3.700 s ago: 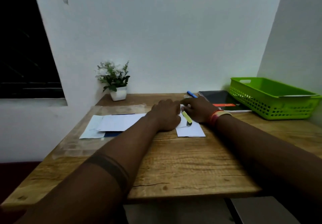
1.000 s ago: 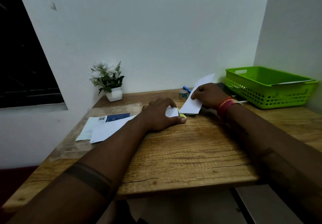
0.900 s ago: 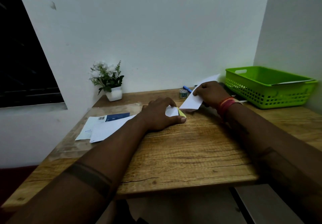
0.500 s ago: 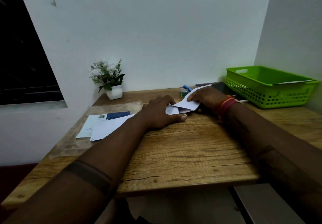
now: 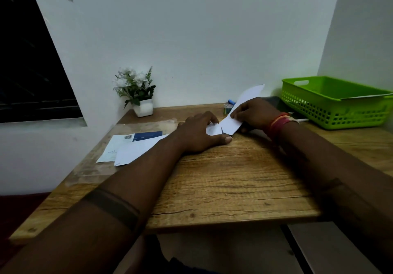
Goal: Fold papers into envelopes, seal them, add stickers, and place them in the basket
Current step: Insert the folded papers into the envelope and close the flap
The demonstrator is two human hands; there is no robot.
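A white paper (image 5: 231, 120) is being pinched by the right hand (image 5: 253, 114) and tilted up toward one o'clock, while its near part is being pressed onto the table (image 5: 223, 180) by the left hand (image 5: 200, 134), fingers flat. The green basket (image 5: 336, 103) is being left at three o'clock.

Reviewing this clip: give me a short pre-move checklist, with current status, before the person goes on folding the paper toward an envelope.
1. Right hand has the white paper: ok, fingers pinch its lower edge and the far end is lifted off the desk.
2. Left hand steadies the small folded white piece: ok, it rests on that piece against the wooden desk.
3. Fold lines aligned: cannot tell, the hands hide the creases.
4. Green basket ready to receive: ok, it stands at the right of the desk, open on top.
5. Spare sheets available: ok, lying at the left.
6. Stickers within reach: cannot tell, none can be made out.
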